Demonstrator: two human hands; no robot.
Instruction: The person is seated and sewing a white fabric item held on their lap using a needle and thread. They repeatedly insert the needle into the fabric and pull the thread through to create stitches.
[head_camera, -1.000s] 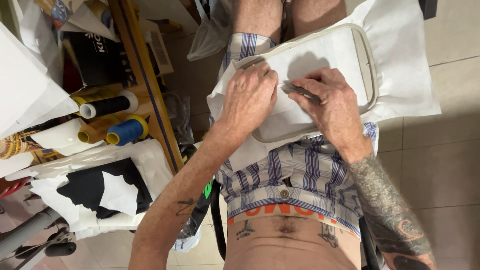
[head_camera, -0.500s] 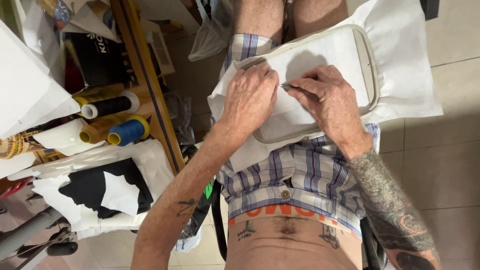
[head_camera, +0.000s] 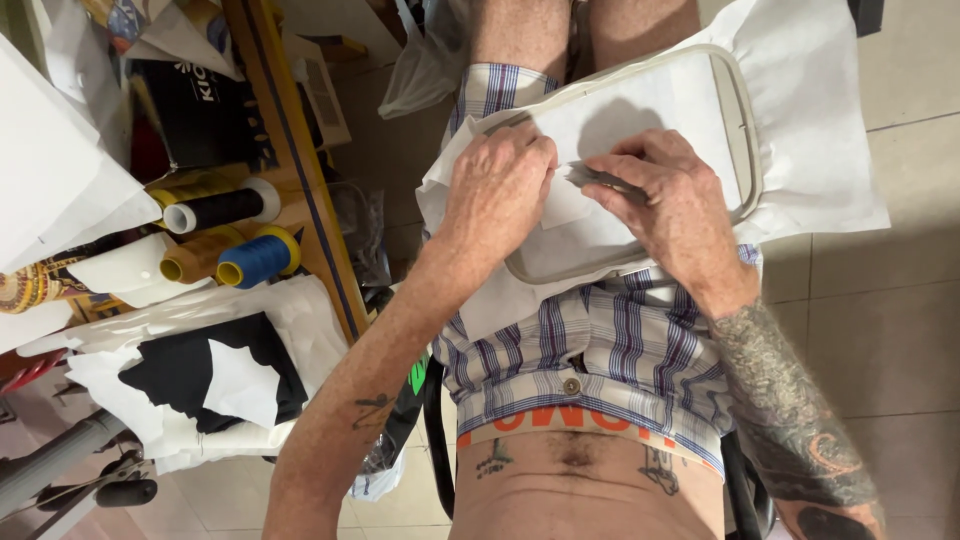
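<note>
A rounded-rectangle embroidery hoop (head_camera: 748, 150) with white fabric (head_camera: 810, 110) stretched in it lies on my lap. My left hand (head_camera: 500, 185) rests palm-down on the fabric near the hoop's left side, fingers curled. My right hand (head_camera: 670, 200) is beside it on the fabric, pinching a small dark metal tool (head_camera: 600, 180) that points toward the left hand. What kind of tool it is cannot be told. A small white patch (head_camera: 565, 205) lies between the two hands.
A wooden table edge (head_camera: 300, 190) runs along my left. On it lie thread spools in black (head_camera: 215, 210), blue (head_camera: 255, 258) and yellow, white sheets and a black-and-white fabric piece (head_camera: 215, 375). The tiled floor (head_camera: 890, 300) is on my right.
The hands stay almost in place on the hoop. The right hand's fingers and the tool have shifted slightly toward the left hand.
</note>
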